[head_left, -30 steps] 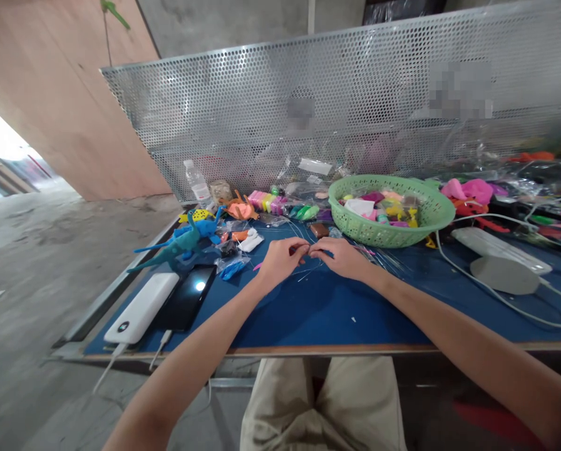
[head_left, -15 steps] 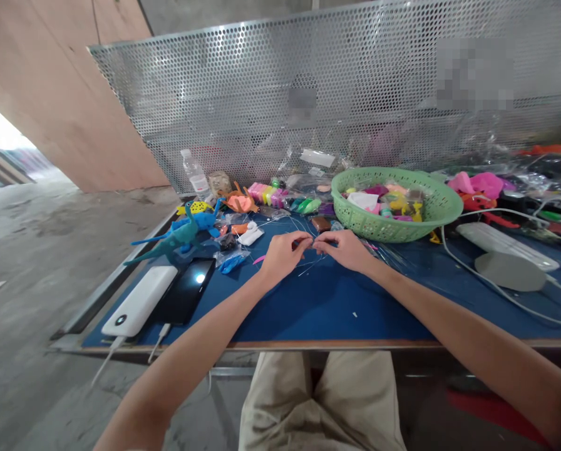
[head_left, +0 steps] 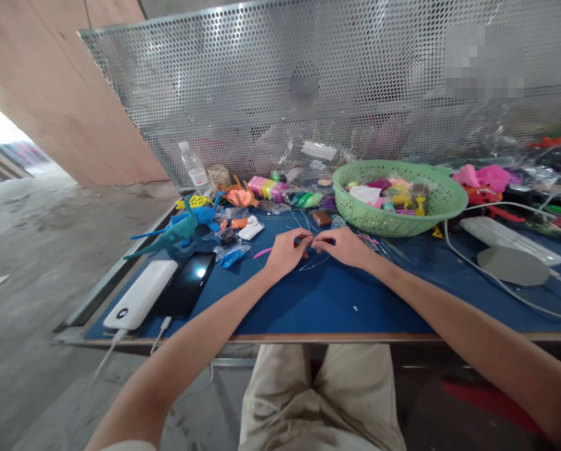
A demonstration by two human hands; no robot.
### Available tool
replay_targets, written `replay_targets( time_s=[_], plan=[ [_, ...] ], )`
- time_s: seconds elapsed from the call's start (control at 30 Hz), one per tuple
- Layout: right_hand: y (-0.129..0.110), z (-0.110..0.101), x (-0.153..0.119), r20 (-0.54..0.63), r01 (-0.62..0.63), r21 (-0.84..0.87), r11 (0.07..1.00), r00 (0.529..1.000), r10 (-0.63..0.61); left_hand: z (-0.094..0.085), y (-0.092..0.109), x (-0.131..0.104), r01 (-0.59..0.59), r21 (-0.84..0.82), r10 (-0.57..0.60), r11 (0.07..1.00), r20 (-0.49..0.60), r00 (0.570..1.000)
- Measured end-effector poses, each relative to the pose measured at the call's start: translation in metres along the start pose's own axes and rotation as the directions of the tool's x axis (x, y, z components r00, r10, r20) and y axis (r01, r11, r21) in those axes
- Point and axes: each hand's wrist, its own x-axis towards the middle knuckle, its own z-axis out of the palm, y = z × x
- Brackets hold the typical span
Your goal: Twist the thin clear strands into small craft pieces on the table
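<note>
My left hand (head_left: 287, 252) and my right hand (head_left: 342, 245) meet fingertip to fingertip above the blue tabletop (head_left: 299, 313). Both are closed in a pinch, thumb against fingers. What they hold is too small to make out. Thin pale wires (head_left: 314, 265) lie on the table around and under the fingers. Beside my left hand is a pink strip (head_left: 262, 252). A brown block (head_left: 322, 218) sits just beyond the fingertips. Clear thin strands (head_left: 388, 249) lie to the right of my right hand.
A green basket (head_left: 397, 227) of colourful pieces stands behind my right hand. At left are blue and teal dinosaur figures (head_left: 172, 233), a black phone (head_left: 189, 285) and a white power bank (head_left: 142, 294). A perforated metal panel (head_left: 243, 81) closes the back; a white cable (head_left: 478, 272) loops at right.
The view has shifted slightly. Both hands stay pinched close together, with only small movements of the fingers.
</note>
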Motion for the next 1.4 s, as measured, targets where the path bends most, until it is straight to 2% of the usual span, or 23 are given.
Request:
replay_targets(
  time_s=[0.13, 0.27, 0.6, 0.7, 0.8, 0.97, 1.2, 1.4],
  plan=[
    [0.009, -0.001, 0.001, 0.052, 0.023, 0.025, 0.999, 0.998, -0.024, 0.004, -0.001, -0.003, 0.013, 0.014, -0.013, 1.0, 0.006, 1.0],
    [0.016, -0.001, 0.003, 0.05, 0.042, 0.032, 0.999, 0.998, -0.044, 0.005, -0.001, -0.006, 0.048, 0.028, -0.048, 0.998, 0.005, 0.999],
    [0.026, 0.001, 0.009, 0.136, -0.077, 0.121, 0.99, 0.989, 0.06, 0.006, -0.001, -0.009, 0.062, 0.085, -0.062, 0.994, -0.002, 0.998],
    [0.024, 0.0, 0.008, 0.116, -0.036, 0.075, 0.997, 0.993, 0.027, 0.007, -0.001, -0.008, 0.05, 0.139, -0.049, 0.989, -0.01, 0.999],
    [0.021, 0.0, 0.007, 0.064, 0.058, -0.009, 0.998, 0.996, -0.058, 0.008, -0.002, -0.005, 0.045, 0.235, -0.035, 0.971, -0.047, 0.998],
    [0.02, 0.003, 0.005, 0.05, 0.213, -0.102, 0.972, 0.977, -0.209, 0.01, -0.006, 0.002, -0.016, 0.27, 0.01, 0.963, 0.025, 1.0],
    [0.013, 0.002, 0.003, 0.012, 0.232, -0.143, 0.962, 0.973, -0.232, 0.009, -0.008, 0.001, -0.002, 0.226, -0.002, 0.974, 0.017, 1.0],
    [0.011, 0.003, 0.006, 0.013, 0.145, -0.132, 0.981, 0.989, -0.145, 0.005, -0.01, 0.001, 0.007, 0.195, -0.016, 0.981, 0.047, 0.999]
  ],
)
